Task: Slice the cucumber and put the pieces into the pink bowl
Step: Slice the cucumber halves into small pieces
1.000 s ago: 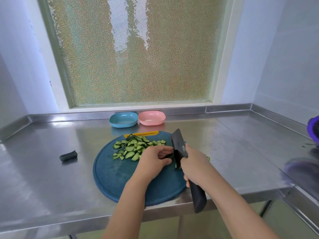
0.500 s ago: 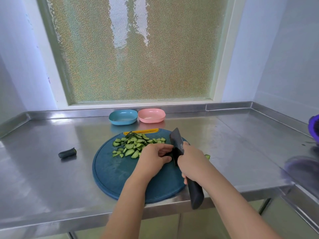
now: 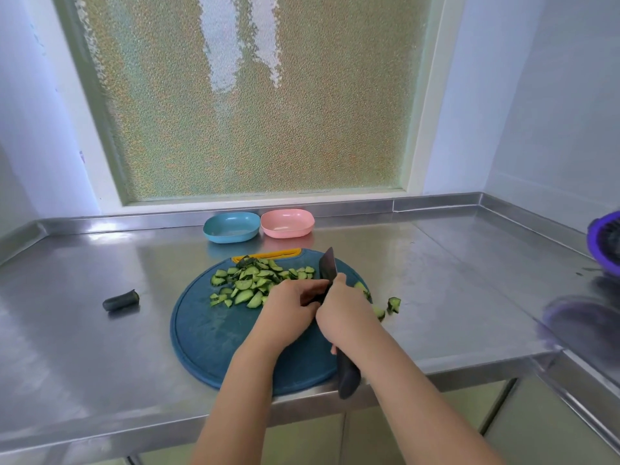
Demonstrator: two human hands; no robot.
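The right hand (image 3: pixel 345 317) grips the knife (image 3: pixel 327 267). The left hand (image 3: pixel 288 310) curls just beside the blade, and whether it holds anything cannot be told. Cucumber slices (image 3: pixel 250 283) lie on the board (image 3: pixel 208 337) just behind that hand. More stray pieces (image 3: pixel 394 304) now lie on the table (image 3: pixel 100 347) than a second ago.

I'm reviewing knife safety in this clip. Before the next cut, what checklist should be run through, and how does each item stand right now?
1. Knife grip: the right hand wraps the handle of the black knife: ok.
2. Left hand clear of the blade: cannot tell, the hands hide the edge.
3. Green cucumber slices all on the round blue cutting board: not ok, a stray piece lies on the steel counter.
4. Pink plastic bowl ready: ok, upright beyond the board, no slices inside.
5. Board fully on the counter: cannot tell, its near rim reaches the front edge.
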